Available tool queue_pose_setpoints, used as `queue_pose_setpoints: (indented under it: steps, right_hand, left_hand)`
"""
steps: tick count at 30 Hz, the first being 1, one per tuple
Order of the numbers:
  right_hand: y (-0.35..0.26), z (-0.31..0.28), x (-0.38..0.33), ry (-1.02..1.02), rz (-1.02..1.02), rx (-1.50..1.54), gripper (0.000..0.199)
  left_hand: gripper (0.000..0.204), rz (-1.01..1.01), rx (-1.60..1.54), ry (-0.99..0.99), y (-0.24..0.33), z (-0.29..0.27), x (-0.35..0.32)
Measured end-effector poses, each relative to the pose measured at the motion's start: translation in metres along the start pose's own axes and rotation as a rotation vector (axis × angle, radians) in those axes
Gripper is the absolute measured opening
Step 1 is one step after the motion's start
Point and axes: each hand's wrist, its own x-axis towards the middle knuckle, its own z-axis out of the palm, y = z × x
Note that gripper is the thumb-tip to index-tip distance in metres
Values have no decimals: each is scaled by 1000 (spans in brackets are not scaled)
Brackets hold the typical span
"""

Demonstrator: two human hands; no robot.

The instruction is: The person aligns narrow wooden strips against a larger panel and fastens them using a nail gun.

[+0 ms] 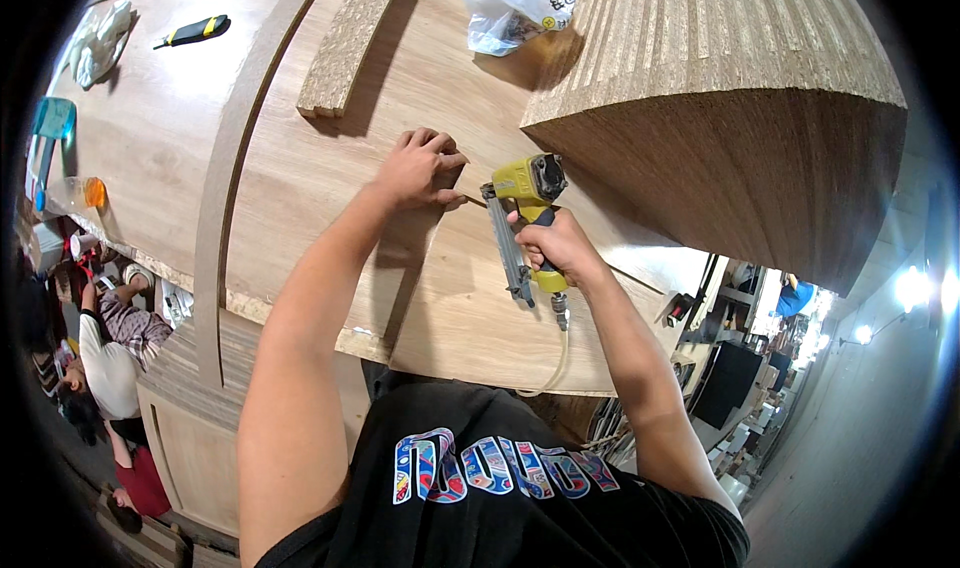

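A: What's the right hand (553,240) doing?

B: It is wrapped around the handle of a yellow nail gun (527,211). The tool sits just right of centre, nose toward twelve o'clock, its long magazine running back toward six, and a hose (556,353) drops from the handle's base.

A: And the left hand (418,168)?

B: It lies at ten o'clock from the gun, fingers curled and pressing down on a thin wooden strip (470,200) that lies on the wooden tabletop (170,138). It holds nothing; it only pins the strip flat.

A: How close are the two?

B: Near. The gun's nose comes down on the strip just beside the left fingertips.

A: How would the things handle?

B: The gun looks solid and fairly heavy, so I'd say the handle is the place to hold it. The strip seems light, stiff and easy to snap, best held flat from above.

A: Anything else around?

B: A big stack of chipboard (730,98) at two o'clock, a chipboard offcut (348,43) at eleven, a curved board (240,138) farther left, a utility knife (192,31) at ten, and a plastic bag (515,3) at twelve.
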Motion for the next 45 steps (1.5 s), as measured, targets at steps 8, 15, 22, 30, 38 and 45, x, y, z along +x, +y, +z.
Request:
queue_pose_setpoints:
  steps: [8, 15, 22, 30, 38, 45]
  right_hand:
    - [-5, 4, -5, 18, -27, -108, 26]
    - [-6, 0, -1, 26, -12, -115, 6]
    - [32, -22, -62, 65, -36, -9, 9]
    - [174, -61, -128, 251, 51, 51, 7]
    - [193, -56, -171, 284, -29, 102, 11]
    - [257, -73, -196, 321, -58, 206, 38]
  left_hand:
    - [71, 6, -2, 15, -1, 6, 1]
    - [68, 15, -23, 42, -4, 9, 3]
    - [70, -72, -16, 127, 8, 12, -20]
    - [71, -479, 223, 846, -26, -52, -100]
    - [91, -894, 279, 501, -61, -130, 19]
    - [78, -555, 755, 314, -56, -79, 10]
